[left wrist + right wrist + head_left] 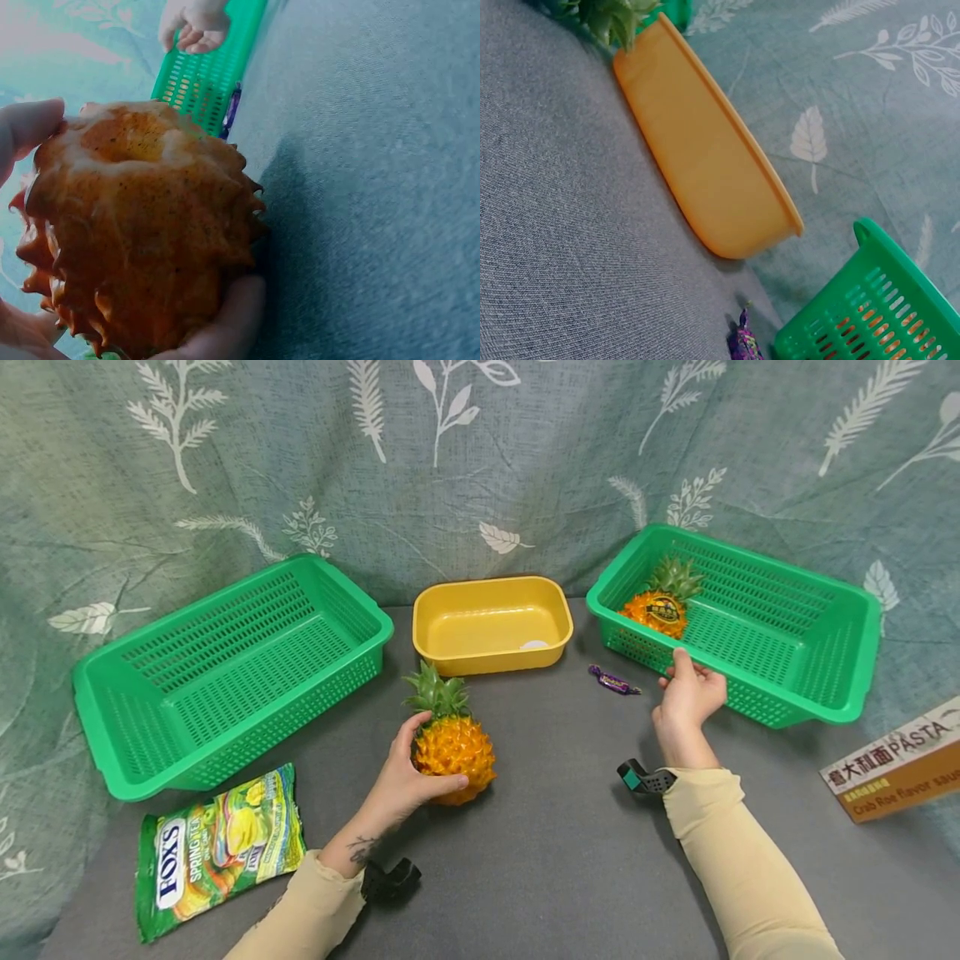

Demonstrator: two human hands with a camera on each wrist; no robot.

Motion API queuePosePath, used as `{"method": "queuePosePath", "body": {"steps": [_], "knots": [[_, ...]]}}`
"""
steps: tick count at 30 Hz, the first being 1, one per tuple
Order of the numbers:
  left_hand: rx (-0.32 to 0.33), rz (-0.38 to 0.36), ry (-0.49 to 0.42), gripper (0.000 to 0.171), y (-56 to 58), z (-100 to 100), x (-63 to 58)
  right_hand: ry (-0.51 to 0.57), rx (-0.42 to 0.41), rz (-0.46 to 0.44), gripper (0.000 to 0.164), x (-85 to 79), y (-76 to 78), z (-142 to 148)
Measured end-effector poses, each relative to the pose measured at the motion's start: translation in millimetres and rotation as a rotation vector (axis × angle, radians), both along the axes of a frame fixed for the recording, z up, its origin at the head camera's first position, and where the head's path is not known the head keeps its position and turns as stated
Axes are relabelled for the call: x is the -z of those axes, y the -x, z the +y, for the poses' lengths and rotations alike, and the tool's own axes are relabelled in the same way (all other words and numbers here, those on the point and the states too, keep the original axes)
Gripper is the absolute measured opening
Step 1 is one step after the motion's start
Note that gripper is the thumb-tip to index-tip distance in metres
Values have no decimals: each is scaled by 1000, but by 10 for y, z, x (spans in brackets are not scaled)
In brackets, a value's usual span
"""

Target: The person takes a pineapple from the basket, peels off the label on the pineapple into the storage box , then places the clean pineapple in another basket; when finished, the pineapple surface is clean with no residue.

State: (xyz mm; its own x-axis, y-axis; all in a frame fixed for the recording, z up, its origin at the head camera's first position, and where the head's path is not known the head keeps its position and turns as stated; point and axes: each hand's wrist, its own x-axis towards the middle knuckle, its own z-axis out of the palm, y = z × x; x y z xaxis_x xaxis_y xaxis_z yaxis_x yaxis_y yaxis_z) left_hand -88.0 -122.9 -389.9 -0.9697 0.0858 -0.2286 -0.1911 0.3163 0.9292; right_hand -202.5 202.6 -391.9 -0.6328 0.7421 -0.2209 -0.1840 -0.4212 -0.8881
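Item 1: pineapple (457,752), orange and spiny, green crown pointing towards the yellow tub (491,662); located on or just over the grey tabletop (562,868), contact underneath not certain. Left hand (408,781) grips it round the body, thumb on the near side, fingers on the far side.

Item 2: right hand (692,693), fingers partly curled, at the near rim of the right green basket (757,697); whether it pinches the rim or merely hovers there cannot be told.

Item 3: second pineapple (667,607), labelled, lying at the left end of that basket.

Item 4: purple-wrapped sweet (615,682), on the tabletop between tub and right hand.

Item 5: left green basket (300,710), with a FOX'S bag (221,852) just beside it; pasta box (900,764) at far right.

Handling notes, by judgement: keep the grip on the firm body, not the leaves; spread fingers wide, since the spines likely make contact uneven; press moderately; keep the crown clear of the tub's edge; lift level, without rolling
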Motion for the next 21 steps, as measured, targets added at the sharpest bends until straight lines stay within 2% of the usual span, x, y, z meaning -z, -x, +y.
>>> {"method": "queuePosePath", "body": {"steps": [5, 8, 21], "knots": [[12, -79, -157, 87, 23, -32, -12, 5, 6, 8, 22, 0, 2, -3], [12, -120, -214, 86, 20, -43, -27, -12, 2, 2, 22, -1, 0, -4], [49, -157, -227, 88, 46, -86, -24, -23, 1, 1, 21, 2, 0, -4]]}}
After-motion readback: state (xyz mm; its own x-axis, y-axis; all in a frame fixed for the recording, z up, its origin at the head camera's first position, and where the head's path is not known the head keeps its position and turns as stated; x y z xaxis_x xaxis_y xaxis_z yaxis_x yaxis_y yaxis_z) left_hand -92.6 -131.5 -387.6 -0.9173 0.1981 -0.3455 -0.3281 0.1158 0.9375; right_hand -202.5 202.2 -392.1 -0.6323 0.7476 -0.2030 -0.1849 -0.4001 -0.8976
